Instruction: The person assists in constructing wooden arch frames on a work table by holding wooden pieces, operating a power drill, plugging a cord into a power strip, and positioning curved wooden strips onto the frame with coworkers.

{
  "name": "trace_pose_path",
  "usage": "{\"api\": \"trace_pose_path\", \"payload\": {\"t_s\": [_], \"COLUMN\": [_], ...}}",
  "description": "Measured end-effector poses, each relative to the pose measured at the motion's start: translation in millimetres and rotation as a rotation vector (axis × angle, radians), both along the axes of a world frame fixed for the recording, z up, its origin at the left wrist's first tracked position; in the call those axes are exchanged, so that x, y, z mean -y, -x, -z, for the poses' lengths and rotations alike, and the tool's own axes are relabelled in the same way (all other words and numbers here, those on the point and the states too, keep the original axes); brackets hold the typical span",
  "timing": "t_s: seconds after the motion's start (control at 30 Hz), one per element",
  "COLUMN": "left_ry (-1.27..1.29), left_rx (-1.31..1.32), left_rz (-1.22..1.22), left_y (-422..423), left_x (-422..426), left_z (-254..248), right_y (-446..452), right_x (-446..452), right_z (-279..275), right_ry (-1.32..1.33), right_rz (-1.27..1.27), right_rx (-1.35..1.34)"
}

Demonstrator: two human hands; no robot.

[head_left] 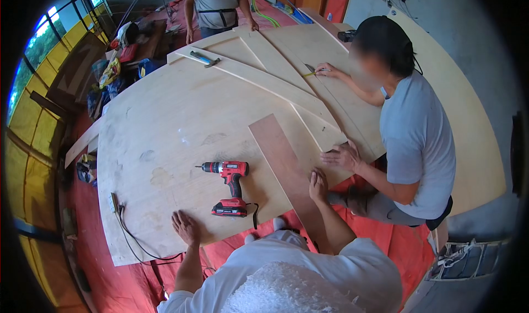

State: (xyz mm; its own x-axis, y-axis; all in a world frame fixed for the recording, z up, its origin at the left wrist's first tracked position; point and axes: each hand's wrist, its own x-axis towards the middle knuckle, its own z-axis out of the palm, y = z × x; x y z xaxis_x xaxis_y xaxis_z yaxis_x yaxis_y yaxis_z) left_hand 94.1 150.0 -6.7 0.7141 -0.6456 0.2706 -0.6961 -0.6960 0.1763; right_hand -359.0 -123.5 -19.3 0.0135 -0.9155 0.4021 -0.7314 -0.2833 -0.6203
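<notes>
My left hand (186,227) lies flat with spread fingers near the front edge of a large pale plywood sheet (154,125). My right hand (318,186) rests on the right side of a reddish-brown wooden strip (275,147), fingers slightly bent and not wrapped round it. Between my hands, a red and black cordless drill (231,175) lies on its side, its bit pointing left. Beyond it, a frame of pale wooden battens (264,79) spans the sheet. A blue-handled hammer (205,59) lies on one batten.
At the right, a co-worker's hand (341,156) presses the frame's corner; the other hand (328,70) is by a yellow tape measure (308,75). Another person (215,7) stands at the far edge. A power strip (113,203) with cables sits at left. Red sheeting (391,241) covers the floor.
</notes>
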Motion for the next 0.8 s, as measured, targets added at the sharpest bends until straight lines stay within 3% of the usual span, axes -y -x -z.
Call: {"api": "trace_pose_path", "payload": {"t_s": [0.8], "left_ry": [0.064], "left_rx": [-0.045], "left_rz": [-0.027], "left_y": [4.3], "left_x": [4.1], "left_z": [-9.5], "right_y": [-2.6], "right_x": [0.7], "right_z": [-4.0], "right_ry": [0.001], "right_rz": [-0.006], "right_rx": [0.001]}}
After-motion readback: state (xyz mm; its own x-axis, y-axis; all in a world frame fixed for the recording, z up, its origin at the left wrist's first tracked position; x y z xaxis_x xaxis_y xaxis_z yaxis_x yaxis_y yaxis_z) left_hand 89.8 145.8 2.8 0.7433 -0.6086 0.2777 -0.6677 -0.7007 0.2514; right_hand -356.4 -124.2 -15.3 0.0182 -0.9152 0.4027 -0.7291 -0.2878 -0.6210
